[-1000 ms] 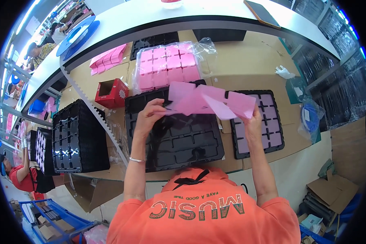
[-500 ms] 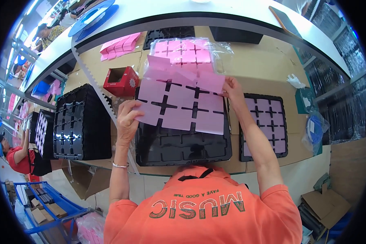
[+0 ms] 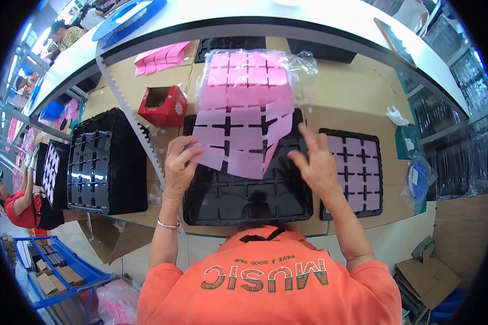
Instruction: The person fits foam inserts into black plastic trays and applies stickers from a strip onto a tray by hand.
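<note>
A thin pink sheet with cross-shaped cutouts (image 3: 245, 135) hangs over a glossy black plastic tray (image 3: 249, 203) in front of me. My left hand (image 3: 181, 162) pinches the sheet's near left corner. On the other side my right hand (image 3: 315, 161) is off the sheet, thumb and fingers apart, above the tray's right edge. The sheet's right side sags and folds. Behind it, a stack of similar pink sheets (image 3: 248, 70) lies in a clear plastic bag; the held sheet partly covers its near end.
To the right lies a black tray with a pink sheet in it (image 3: 358, 170). A tall stack of black trays (image 3: 106, 168) stands left, near a red open box (image 3: 162, 105). Folded pink sheets (image 3: 160, 57) lie at the back left. A shelf (image 3: 244, 19) spans the far side; a co-worker (image 3: 21, 200) is at left.
My right hand has let go of the sheet's right side and opened, moving slightly nearer. That side has dropped and folded. My left hand still holds its corner.
</note>
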`<state>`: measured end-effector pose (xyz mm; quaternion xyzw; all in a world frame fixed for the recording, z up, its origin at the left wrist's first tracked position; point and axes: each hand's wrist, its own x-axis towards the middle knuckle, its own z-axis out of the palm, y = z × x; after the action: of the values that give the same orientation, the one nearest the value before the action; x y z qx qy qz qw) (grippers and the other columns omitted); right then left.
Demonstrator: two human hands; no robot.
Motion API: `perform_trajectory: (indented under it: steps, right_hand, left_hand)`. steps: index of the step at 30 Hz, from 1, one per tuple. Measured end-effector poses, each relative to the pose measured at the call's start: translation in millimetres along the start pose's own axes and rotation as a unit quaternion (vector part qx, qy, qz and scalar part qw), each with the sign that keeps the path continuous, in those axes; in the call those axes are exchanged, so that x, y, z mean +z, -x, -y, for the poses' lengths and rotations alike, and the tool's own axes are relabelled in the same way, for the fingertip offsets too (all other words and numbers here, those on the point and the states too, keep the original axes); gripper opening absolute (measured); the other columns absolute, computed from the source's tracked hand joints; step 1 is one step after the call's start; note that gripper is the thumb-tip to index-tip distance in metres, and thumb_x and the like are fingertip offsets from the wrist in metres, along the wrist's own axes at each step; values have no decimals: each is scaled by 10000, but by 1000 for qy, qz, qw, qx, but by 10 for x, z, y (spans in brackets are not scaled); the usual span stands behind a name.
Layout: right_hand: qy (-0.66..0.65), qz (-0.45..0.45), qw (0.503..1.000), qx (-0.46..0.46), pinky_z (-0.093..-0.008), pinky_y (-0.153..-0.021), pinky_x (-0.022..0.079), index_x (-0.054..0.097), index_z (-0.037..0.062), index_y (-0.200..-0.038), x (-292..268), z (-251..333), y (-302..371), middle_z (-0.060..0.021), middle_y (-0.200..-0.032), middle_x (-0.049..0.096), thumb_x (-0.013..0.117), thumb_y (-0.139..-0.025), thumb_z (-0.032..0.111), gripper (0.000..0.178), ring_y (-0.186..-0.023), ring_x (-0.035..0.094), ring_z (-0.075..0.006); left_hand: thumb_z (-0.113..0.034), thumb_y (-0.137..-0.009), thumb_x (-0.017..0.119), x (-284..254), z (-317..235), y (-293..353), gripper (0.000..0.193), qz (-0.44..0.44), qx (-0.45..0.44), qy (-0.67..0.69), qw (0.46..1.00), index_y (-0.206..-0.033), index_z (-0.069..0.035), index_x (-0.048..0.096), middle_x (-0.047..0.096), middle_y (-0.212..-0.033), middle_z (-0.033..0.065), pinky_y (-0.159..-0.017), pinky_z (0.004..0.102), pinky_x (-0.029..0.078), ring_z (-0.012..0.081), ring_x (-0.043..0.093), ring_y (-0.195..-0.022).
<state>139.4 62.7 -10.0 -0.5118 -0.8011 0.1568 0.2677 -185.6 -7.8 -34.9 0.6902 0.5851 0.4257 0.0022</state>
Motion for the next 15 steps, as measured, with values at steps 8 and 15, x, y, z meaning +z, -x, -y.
perform_trajectory:
  steps: [8, 15]
  right_hand:
    - [116, 93, 894, -423, -388, -901, 404, 633, 138, -1042, -144, 98, -812, -37, -943, 603, 656, -718, 57, 335, -996, 534, -240]
    - [92, 47, 933, -345, -364, -799, 403, 623, 99, -812, -165, -370, -412, -22, -829, 573, 675, -654, 27, 182, -862, 547, -230]
  left_hand:
    - [67, -649, 660, -64, -35, -193, 228, 1, 68, -38, 997, -841, -56, 661, 623, -980, 84, -871, 411, 473, 319, 566, -977]
    - [48, -645, 670, -292, -134, 159, 228, -13, 83, -111, 990, -838, -66, 633, 600, -914, 68, -939, 474, 457, 285, 569, -935]
